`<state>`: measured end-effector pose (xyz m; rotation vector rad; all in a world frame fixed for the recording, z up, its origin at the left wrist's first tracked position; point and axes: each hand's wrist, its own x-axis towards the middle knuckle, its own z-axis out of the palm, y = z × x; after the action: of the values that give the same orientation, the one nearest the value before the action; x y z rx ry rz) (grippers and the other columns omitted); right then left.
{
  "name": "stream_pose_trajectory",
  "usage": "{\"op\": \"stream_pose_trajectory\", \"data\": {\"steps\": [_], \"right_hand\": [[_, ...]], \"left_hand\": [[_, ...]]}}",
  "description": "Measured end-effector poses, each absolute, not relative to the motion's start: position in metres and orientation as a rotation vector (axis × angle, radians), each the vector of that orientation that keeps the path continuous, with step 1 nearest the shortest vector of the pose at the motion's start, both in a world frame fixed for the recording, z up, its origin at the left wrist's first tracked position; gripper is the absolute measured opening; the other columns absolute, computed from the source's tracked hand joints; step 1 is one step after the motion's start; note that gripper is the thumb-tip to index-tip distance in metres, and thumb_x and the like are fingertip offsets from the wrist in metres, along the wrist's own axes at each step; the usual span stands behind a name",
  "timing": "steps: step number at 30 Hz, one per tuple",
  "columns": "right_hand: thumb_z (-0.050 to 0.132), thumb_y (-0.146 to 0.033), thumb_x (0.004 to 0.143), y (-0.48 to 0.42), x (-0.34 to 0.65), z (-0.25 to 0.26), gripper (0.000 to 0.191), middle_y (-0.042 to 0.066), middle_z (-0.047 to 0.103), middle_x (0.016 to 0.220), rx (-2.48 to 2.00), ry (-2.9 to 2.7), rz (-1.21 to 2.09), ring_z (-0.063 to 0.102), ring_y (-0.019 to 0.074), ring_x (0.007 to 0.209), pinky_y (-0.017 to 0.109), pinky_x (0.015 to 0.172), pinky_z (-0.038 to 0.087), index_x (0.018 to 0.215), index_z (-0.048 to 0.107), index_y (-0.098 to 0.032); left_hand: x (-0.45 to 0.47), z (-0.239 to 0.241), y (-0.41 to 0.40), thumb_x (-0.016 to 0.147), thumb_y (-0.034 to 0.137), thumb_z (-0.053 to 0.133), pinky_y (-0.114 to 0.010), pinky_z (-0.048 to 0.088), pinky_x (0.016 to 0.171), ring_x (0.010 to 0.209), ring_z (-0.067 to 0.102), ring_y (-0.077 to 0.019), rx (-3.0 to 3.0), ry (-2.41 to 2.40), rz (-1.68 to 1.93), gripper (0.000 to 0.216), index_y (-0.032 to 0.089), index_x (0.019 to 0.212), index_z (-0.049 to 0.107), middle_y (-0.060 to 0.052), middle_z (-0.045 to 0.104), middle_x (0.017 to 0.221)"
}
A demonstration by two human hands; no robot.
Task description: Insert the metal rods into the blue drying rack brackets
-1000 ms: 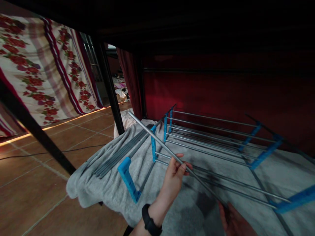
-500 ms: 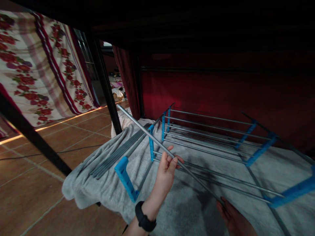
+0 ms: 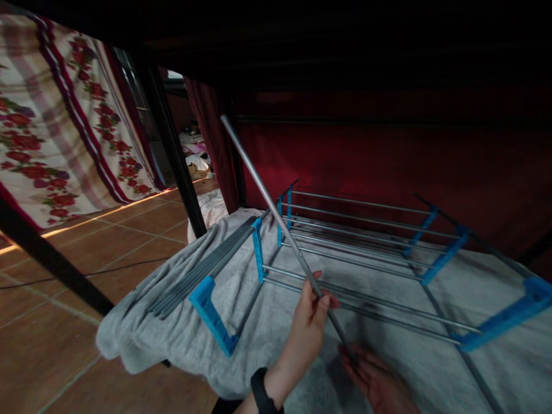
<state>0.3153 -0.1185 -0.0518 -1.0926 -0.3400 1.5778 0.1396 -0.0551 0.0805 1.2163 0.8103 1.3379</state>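
Observation:
My left hand (image 3: 307, 329), a black band on its wrist, is closed round a long silver metal rod (image 3: 268, 195) near its lower part. The rod tilts steeply up and to the left over the rack. At the rod's lower end my right hand (image 3: 376, 382) lies palm up and blurred, fingers at the rod's tip; I cannot make out its grip. Both hands hover over a partly built rack of metal rods (image 3: 357, 233) and blue plastic side pieces (image 3: 444, 255) lying on a grey blanket (image 3: 181, 336).
A bundle of loose grey rods (image 3: 202, 269) and a blue bracket (image 3: 210, 315) lie on the blanket's left. A black bed post (image 3: 172, 152) stands behind. Tiled floor (image 3: 64, 270) and a floral curtain (image 3: 52, 126) are at the left; a dark red curtain (image 3: 388, 155) is behind.
The rod's far end has swung upward from a low slant to a steep tilt. My right hand has moved left and in toward my left hand.

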Motion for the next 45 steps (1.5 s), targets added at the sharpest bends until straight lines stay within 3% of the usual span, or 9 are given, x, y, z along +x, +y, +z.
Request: {"op": "stream_pose_trajectory", "data": {"steps": [7, 13, 21, 27, 31, 36, 45], "right_hand": [[0.090, -0.041, 0.061, -0.119, 0.307, -0.047, 0.040, 0.009, 0.079, 0.099, -1.130, -0.410, 1.638, 0.074, 0.0274, 0.098, 0.043, 0.099, 0.056, 0.092, 0.079, -0.021], [0.088, -0.044, 0.064, -0.116, 0.324, -0.027, 0.046, 0.015, 0.078, 0.106, -1.134, -0.424, 1.534, 0.073, 0.0296, 0.103, 0.048, 0.103, 0.052, 0.099, 0.078, -0.016], [0.086, -0.036, 0.065, -0.112, 0.351, -0.001, 0.037, 0.013, 0.078, 0.102, -1.185, -0.401, 1.378, 0.074, 0.0254, 0.096, 0.044, 0.100, 0.053, 0.095, 0.076, -0.016], [0.088, -0.030, 0.061, -0.106, 0.363, 0.005, 0.034, 0.011, 0.079, 0.098, -1.172, -0.318, 1.316, 0.073, 0.0205, 0.087, 0.037, 0.090, 0.055, 0.089, 0.074, -0.017], [0.087, -0.029, 0.061, -0.103, 0.370, 0.005, 0.032, 0.010, 0.079, 0.096, -1.154, -0.279, 1.273, 0.072, 0.0190, 0.083, 0.035, 0.086, 0.055, 0.088, 0.074, -0.018], [0.086, -0.025, 0.060, -0.103, 0.374, 0.011, 0.030, 0.009, 0.079, 0.093, -1.135, -0.270, 1.266, 0.072, 0.0179, 0.081, 0.033, 0.083, 0.056, 0.086, 0.074, -0.018], [0.082, -0.025, 0.065, -0.104, 0.384, 0.022, 0.028, 0.009, 0.079, 0.098, -1.060, -0.231, 1.177, 0.072, 0.0192, 0.088, 0.034, 0.088, 0.055, 0.092, 0.075, -0.018]], "left_hand": [[0.152, 0.070, -0.065, 0.098, 0.049, 0.054, -0.034, 0.049, 0.083, 0.082, 0.063, -0.0195, 1.285, 0.825, 1.236, 0.053, 0.023, 0.145, 0.048, -0.002, 0.065, 0.083], [0.139, 0.083, -0.058, 0.100, 0.044, 0.052, -0.030, 0.046, 0.076, 0.075, 0.058, -0.0177, 1.385, 0.864, 1.247, 0.049, 0.024, 0.144, 0.052, 0.000, 0.059, 0.077], [0.123, 0.087, -0.042, 0.090, 0.041, 0.066, -0.029, 0.046, 0.068, 0.068, 0.057, -0.0186, 1.413, 0.948, 1.332, 0.039, 0.023, 0.124, 0.070, 0.000, 0.062, 0.072], [0.100, 0.074, -0.017, 0.080, 0.047, 0.068, -0.036, 0.054, 0.084, 0.081, 0.068, -0.0248, 1.573, 1.163, 1.336, 0.034, 0.023, 0.103, 0.076, -0.004, 0.074, 0.081], [0.081, 0.056, 0.001, 0.082, 0.049, 0.060, -0.041, 0.056, 0.091, 0.092, 0.072, -0.0281, 1.789, 1.264, 1.245, 0.038, 0.022, 0.104, 0.075, -0.008, 0.078, 0.092], [0.061, 0.034, 0.020, 0.083, 0.048, 0.057, -0.040, 0.057, 0.087, 0.092, 0.074, -0.0287, 1.969, 1.287, 1.193, 0.037, 0.022, 0.104, 0.074, -0.008, 0.080, 0.097], [0.047, 0.012, 0.027, 0.090, 0.037, 0.049, -0.042, 0.053, 0.092, 0.102, 0.072, -0.0293, 2.309, 1.311, 0.959, 0.036, 0.025, 0.111, 0.075, -0.008, 0.080, 0.107]]}}
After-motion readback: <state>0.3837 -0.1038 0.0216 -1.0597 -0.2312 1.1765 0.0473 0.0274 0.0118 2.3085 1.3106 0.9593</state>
